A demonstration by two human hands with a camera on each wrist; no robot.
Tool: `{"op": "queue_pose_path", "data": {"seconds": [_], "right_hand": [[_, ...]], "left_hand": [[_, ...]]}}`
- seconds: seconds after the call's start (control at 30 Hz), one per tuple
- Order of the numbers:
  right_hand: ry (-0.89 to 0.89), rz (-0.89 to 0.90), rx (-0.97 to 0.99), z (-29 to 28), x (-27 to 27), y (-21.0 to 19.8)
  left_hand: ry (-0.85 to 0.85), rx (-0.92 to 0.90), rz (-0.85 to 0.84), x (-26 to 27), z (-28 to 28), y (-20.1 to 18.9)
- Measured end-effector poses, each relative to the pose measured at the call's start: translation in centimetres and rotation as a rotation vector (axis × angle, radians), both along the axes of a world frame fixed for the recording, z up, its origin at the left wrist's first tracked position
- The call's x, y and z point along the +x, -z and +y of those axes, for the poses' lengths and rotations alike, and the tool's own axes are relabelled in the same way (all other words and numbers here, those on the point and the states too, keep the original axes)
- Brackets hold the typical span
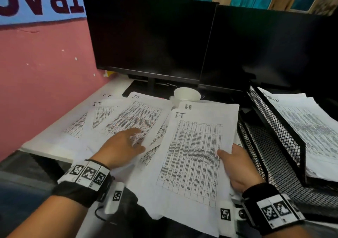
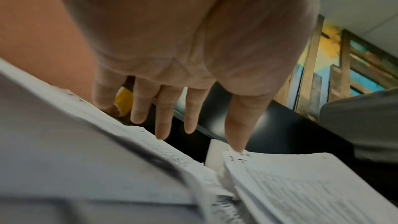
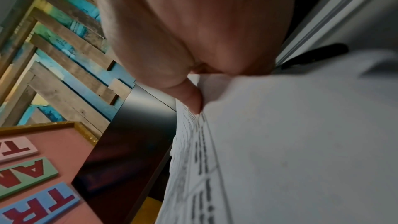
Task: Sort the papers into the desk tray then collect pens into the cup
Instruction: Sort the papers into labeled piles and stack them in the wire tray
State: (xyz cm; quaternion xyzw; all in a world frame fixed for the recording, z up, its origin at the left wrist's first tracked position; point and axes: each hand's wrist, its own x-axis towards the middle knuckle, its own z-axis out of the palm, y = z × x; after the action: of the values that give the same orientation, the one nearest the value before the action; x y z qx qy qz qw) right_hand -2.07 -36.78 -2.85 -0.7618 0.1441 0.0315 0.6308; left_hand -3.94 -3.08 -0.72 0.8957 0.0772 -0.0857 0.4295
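Printed sheets marked "I-T" (image 1: pixel 128 120) lie spread over the white desk. My left hand (image 1: pixel 124 144) reaches over them with fingers (image 2: pixel 165 117) straight, hovering just above the paper. My right hand (image 1: pixel 237 166) pinches a stack of papers (image 1: pixel 193 157) at its right edge, thumb on top (image 3: pixel 191 98); the top sheet reads "I-T", the one behind "H-R". A black mesh desk tray (image 1: pixel 278 139) stands at the right, its upper tier holding a pile marked "ADMIN" (image 1: pixel 311 128). A white cup (image 1: pixel 186 94) sits behind the papers. No pens are visible.
Two dark monitors (image 1: pixel 151 36) stand along the back of the desk, close behind the cup and tray. A pink wall (image 1: pixel 45 73) borders the desk on the left. The desk's front edge (image 1: pixel 45 151) runs near my left wrist.
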Motion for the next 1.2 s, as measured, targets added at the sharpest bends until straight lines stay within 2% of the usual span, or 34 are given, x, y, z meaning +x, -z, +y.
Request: {"op": "queue_pose_path", "data": {"seconds": [0.17,0.33,0.43,0.57,0.63,0.83,0.97,1.13,1.2], "right_hand": [[-0.001,0.029,0.039,0.5,0.4,0.2],[0.011,0.078,0.089,0.4,0.9,1.5],[0.026,0.095,0.117,0.2,0.9,1.4],[0.05,0.104,0.169,-0.3,0.6,1.1],[0.073,0.109,0.181,-0.6,0.7,1.5],[0.071,0.118,0.197,-0.4,0.7,1.4],[0.064,0.114,0.211,-0.3,0.5,1.6],[0.061,0.129,0.25,-0.3,0.2,1.3],[0.064,0.133,0.296,-0.2,0.1,1.0]], "left_hand": [[0.013,0.349,0.057,-0.1,0.7,0.6],[0.059,0.453,0.113,-0.2,-0.1,0.4],[0.008,0.429,0.075,0.0,0.2,0.6],[-0.044,0.274,-0.049,-0.2,0.9,0.8],[-0.042,0.253,-0.08,-0.3,1.1,0.6],[-0.098,0.242,-0.059,-0.4,1.0,0.6],[-0.068,0.239,-0.062,-0.5,0.9,0.5],[-0.188,0.156,-0.265,-1.0,0.8,-0.4],[-0.167,0.114,-0.323,-1.4,0.0,-1.2]]}}
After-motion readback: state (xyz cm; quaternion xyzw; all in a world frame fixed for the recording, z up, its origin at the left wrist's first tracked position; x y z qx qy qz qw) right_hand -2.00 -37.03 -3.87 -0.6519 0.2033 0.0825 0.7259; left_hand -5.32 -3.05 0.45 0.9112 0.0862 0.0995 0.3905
